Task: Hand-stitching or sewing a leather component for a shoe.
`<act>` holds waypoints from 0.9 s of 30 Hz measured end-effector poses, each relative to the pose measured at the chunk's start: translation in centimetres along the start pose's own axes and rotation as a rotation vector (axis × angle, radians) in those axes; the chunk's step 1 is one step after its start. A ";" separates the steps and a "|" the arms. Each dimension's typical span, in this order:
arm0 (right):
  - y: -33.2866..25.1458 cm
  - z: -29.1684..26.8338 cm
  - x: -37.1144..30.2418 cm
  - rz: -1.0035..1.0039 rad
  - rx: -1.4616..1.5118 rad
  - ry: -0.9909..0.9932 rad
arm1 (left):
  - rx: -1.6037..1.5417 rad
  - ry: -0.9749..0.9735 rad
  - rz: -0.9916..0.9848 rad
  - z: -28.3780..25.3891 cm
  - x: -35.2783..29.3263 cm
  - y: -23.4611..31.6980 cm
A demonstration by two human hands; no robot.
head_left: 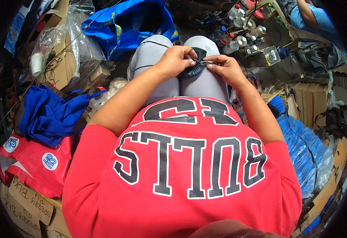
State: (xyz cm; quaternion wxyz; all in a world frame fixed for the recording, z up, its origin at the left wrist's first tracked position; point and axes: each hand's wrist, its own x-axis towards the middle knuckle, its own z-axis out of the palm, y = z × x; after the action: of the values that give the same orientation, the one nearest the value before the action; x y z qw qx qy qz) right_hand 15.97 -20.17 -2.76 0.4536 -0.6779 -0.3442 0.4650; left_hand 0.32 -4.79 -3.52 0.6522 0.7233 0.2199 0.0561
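Over my knees, both hands work at a small black piece point(193, 71) with a gathered, leather-like edge. My left hand point(177, 60) is closed, its thumb and fingertips pinching the piece's upper edge. From the other side my right hand point(226, 70) pinches something thin and light, perhaps a needle or thread, too small to make out for sure. The fingertips of the two hands nearly meet at the middle of the piece. Grey trousers point(157, 89) cover my legs beneath, and a dark cord runs across the left knee.
A blue bag point(102, 29) gapes beyond my knees. Several plastic bottles point(232, 47) stand at the far right. On the left lie blue cloth point(48, 115) and a red bag point(42, 170). Cardboard point(310, 99) and blue plastic sheeting point(300, 139) crowd the right. Another person's arm point(307, 14) shows at top right.
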 end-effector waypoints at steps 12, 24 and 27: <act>0.2 -2.5 0.3 -0.092 -0.057 -0.004 | 0.500 0.060 0.243 -2.2 -0.5 1.2; -1.6 -4.1 -4.5 -0.173 -0.097 0.054 | 0.625 -0.153 0.210 -1.2 -0.3 3.1; -2.3 -6.3 -0.6 -0.327 -0.585 0.267 | 0.652 -0.162 0.268 -0.7 0.2 3.3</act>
State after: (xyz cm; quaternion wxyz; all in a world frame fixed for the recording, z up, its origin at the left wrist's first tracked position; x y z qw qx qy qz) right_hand 21.56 -21.76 0.54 0.3495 -0.7698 -0.5043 0.1757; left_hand 1.04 -4.22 -0.23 0.3893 0.9178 0.0771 0.0108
